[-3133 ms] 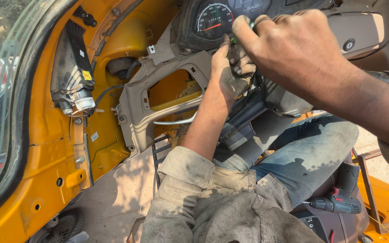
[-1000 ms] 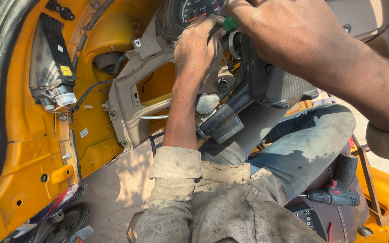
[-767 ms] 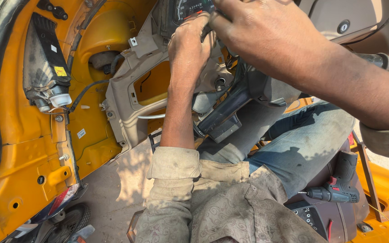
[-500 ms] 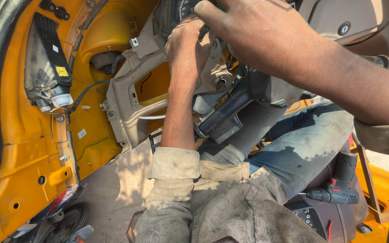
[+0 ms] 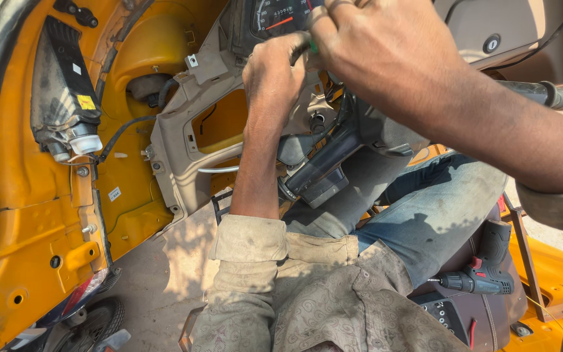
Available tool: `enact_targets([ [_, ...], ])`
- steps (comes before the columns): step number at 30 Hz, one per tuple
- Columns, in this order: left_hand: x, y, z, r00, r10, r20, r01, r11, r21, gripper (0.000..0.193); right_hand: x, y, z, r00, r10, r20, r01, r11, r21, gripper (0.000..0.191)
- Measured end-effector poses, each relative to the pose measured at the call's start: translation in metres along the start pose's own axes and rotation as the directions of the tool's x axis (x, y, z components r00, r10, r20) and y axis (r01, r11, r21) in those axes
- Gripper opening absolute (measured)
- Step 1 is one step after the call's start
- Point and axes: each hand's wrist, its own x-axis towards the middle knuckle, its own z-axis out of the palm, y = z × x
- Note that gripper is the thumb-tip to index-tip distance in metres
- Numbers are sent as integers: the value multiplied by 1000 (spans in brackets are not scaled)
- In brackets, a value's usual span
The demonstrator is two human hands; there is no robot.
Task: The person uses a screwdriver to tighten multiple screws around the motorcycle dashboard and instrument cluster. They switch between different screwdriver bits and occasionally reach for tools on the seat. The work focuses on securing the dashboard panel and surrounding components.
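Both hands meet high up at the dashboard, just under the speedometer gauge [image 5: 280,14]. Compared with half a second ago they sit a little lower and further right in view, so the gauge face with its red needle, then covered by the right hand, now shows above them. The left hand [image 5: 275,75] is curled into a loose fist, its fingers closed over the edge of the beige dash panel [image 5: 184,146]. The right hand [image 5: 386,55] reaches in from the right and pinches a small green-tipped tool [image 5: 312,47] between thumb and fingers; only the green tip shows, right where the two hands touch, so its shape cannot be told. The left forearm runs straight down from there to a rolled beige sleeve [image 5: 249,251]. Below the hands the dark steering column housing [image 5: 320,163] slants down towards the blue-jeaned knee [image 5: 438,208]. A black-and-red cordless drill [image 5: 480,274] lies on the seat by the right thigh, well apart from both hands, in the same spot as before. On the yellow body wall to the left hangs a black fluid reservoir [image 5: 66,91].
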Motion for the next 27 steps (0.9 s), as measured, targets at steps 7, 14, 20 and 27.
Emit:
enact_targets([
  [7, -7, 2, -1, 990, 139, -3, -139, 990, 7, 24, -3, -4, -9, 977, 70, 202, -66, 998, -25, 34],
  [14, -4, 0, 6, 998, 53, 18, -53, 998, 24, 16, -7, -9, -5, 984, 33, -174, -31, 999, 17, 27],
  [20, -3, -5, 10, 991, 127, -39, -126, 992, 31, 16, -9, -3, 3, 990, 94, -107, -99, 994, -39, 33],
  [27, -2, -3, 13, 979, 86, -182, -98, 993, -60, 22, -13, -1, 11, 990, 96, -99, -100, 994, -33, 44],
])
